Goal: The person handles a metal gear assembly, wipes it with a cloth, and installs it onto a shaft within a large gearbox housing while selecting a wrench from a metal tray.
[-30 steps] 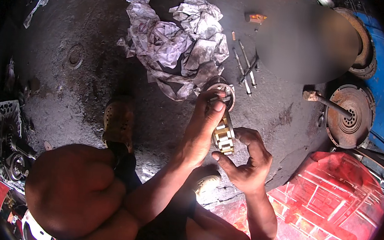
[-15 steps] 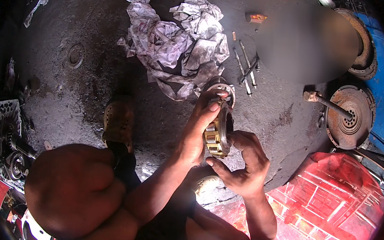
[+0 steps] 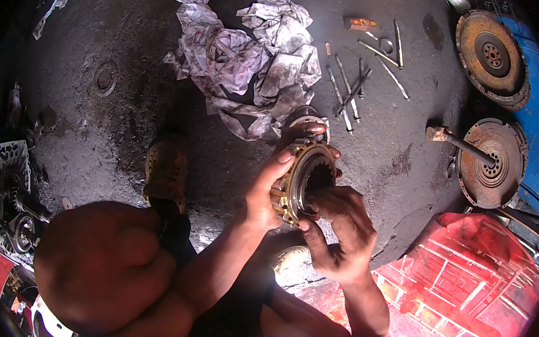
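Now we see the brass-coloured toothed ring [image 3: 304, 181] turned more toward us than a second ago — then it stood edge-on between the hands, and now its splined inner bore shows as a dark opening. It is held up above the dark oily floor [image 3: 133, 44], just below a second metal ring [image 3: 308, 118] that lies on the floor at the edge of the crumpled grey rag [image 3: 246, 59].

Our left hand [image 3: 271, 187] is closed on the ring's left rim, thumb up along the edge and a fingertip hooked over the top, much as it was before. Our right hand [image 3: 337, 234] has shifted: earlier it cupped the ring from below with the fingers spread, now its fingers are curled in against the right side of the bore, touching the inner teeth — so both hands grip the same part.

Beyond the ring, a scatter of thin steel pins and rods [image 3: 351, 89] lies on the floor where it lay before. Two rusty discs [image 3: 491, 164] sit well apart at the right, beside a red crate [image 3: 464, 272].
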A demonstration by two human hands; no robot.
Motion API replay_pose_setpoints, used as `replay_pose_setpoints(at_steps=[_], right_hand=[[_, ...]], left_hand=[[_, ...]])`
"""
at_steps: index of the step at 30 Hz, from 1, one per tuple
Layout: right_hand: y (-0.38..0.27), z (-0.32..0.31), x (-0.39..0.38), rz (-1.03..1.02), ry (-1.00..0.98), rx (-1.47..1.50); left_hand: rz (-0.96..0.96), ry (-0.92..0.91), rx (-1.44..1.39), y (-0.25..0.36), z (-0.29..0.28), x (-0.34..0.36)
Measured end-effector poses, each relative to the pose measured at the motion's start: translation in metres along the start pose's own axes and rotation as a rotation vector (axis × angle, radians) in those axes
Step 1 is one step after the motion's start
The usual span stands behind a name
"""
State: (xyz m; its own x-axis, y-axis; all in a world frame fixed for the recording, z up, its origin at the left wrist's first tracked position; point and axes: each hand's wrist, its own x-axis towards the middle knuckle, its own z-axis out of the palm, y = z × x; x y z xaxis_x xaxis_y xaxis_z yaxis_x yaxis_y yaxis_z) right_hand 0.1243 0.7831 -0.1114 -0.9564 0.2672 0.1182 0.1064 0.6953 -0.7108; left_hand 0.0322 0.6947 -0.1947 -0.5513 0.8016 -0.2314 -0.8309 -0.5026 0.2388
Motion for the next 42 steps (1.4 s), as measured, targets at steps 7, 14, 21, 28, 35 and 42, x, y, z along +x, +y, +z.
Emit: replay_pose_setpoints(at_steps=[7,14,21,28,35,42], right_hand=[[-0.002,-0.001,0.003,-0.025,0.005,-0.032],[-0.008,-0.002,0.007,-0.010,0.024,-0.024],[-0.013,-0.003,0.006,-0.006,0.000,-0.041],[-0.011,0.000,0.003,-0.027,0.011,-0.064],[-0.014,0.000,0.005,-0.013,-0.008,-0.082],[-0.007,0.002,0.000,0.023,-0.027,-0.042]], left_hand=[[0.008,-0.122,-0.140,0.000,0.004,0.001],[0.015,-0.185,-0.112,0.000,0.004,0.001],[0.011,-0.259,-0.141,-0.001,-0.001,0.001],[-0.009,-0.286,-0.149,0.000,-0.002,-0.001],[0.014,-0.294,-0.146,-0.001,-0.005,-0.001],[-0.003,-0.203,-0.081,0.001,-0.008,-0.003]])
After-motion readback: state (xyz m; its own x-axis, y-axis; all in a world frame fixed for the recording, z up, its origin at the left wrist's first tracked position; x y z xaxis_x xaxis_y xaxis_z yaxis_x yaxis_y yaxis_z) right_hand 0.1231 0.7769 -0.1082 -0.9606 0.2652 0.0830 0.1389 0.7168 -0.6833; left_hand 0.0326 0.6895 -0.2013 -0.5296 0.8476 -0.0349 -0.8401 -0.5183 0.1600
